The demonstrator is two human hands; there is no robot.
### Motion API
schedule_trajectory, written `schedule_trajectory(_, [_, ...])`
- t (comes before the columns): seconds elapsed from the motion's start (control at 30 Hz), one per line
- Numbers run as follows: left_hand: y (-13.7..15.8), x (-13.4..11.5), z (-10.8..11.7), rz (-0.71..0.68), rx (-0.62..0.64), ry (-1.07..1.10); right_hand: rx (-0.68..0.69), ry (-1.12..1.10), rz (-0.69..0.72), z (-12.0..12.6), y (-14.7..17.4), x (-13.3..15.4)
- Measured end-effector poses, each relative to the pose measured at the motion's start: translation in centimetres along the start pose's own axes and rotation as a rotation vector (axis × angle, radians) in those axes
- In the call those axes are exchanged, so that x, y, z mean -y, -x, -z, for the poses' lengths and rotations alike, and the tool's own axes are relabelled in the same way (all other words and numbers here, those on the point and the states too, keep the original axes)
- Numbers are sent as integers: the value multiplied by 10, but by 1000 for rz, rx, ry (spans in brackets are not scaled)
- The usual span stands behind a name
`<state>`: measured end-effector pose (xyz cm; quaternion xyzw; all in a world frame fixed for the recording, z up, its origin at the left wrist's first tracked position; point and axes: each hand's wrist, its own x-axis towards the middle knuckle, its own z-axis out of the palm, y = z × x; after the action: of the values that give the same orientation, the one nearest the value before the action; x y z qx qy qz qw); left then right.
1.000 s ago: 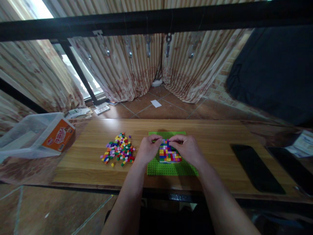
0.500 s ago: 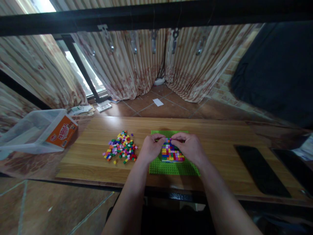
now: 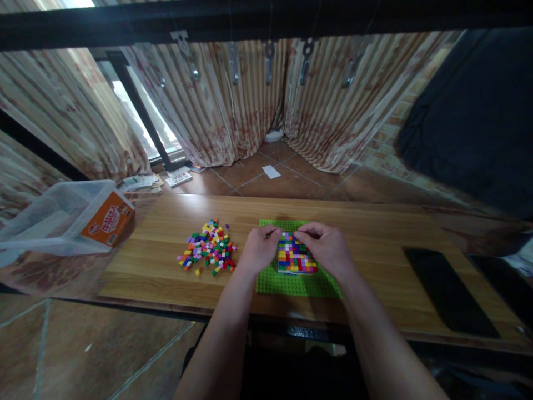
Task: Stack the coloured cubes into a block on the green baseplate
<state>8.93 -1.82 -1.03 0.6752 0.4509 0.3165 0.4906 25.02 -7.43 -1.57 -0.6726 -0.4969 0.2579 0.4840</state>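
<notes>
Both hands — left hand, right hand — pinch, grip nearly closed, at the brick block's far edge; light, rigid, probably snaps apart — hold its sides.

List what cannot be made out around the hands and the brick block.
Head view:
- Far edge of brick block: hidden behind left hand and right hand.
- Any brick pinched in the fingertips: too small.
- Loose bricks: shapes too small.
- Green baseplate: partly covered.

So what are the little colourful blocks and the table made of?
The loose blocks look like moulded plastic: bright solid colours, crisp edges, same as the green baseplate. The table looks like wood or wood-look laminate: grain streaks, smooth, slightly shiny top.
</notes>
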Motion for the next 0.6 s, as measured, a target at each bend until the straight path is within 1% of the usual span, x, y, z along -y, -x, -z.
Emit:
schedule_trajectory(0.23, [-1, 4, -1, -14, -9, -8, -2, 26, -17, -1, -1, 5])
schedule_trajectory(0.43, [1, 1, -1, -10, -15, -27, 25, 12, -17, -1, -1, 6])
schedule_trajectory(0.6, [1, 0, -1, 12, -14, -13, 18, 55, -5, -1, -1, 10])
